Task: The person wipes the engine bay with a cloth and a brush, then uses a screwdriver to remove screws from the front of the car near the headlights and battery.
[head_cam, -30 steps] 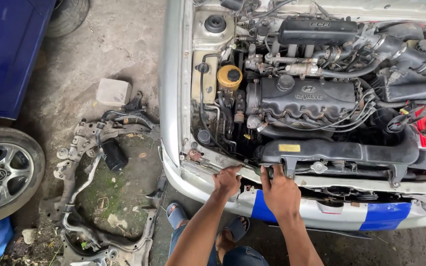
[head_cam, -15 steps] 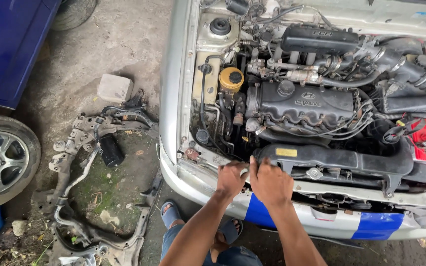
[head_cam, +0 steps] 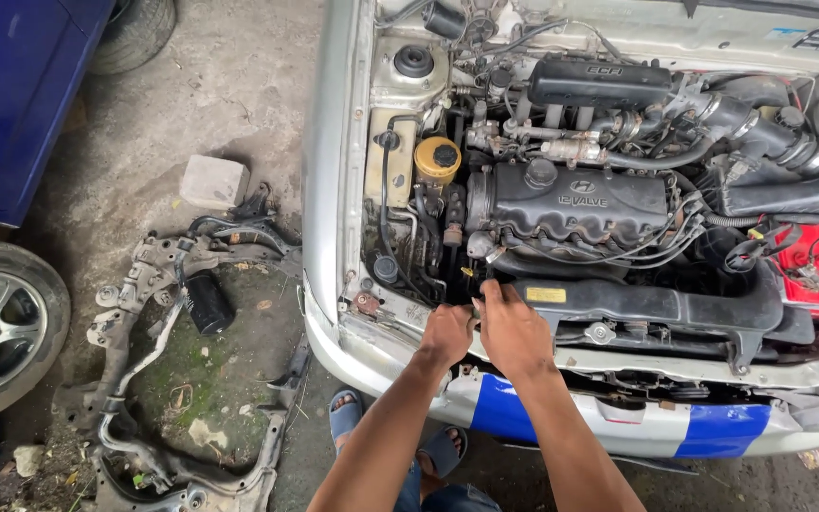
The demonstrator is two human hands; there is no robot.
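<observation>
I had both hands at the front crossmember [head_cam: 561,360] below the engine cover [head_cam: 571,204]: left hand [head_cam: 445,334] curled, right hand [head_cam: 514,332] pressed beside it, grip unclear. I judged I was working a hidden fastener; next needed steady fingers.

left hand [head_cam: 446,334]: fingers curled in, knuckles up | right hand [head_cam: 514,329]: palm down, fingers bent forward, touching the left hand | both bare arms: stretched forward, close together
</observation>
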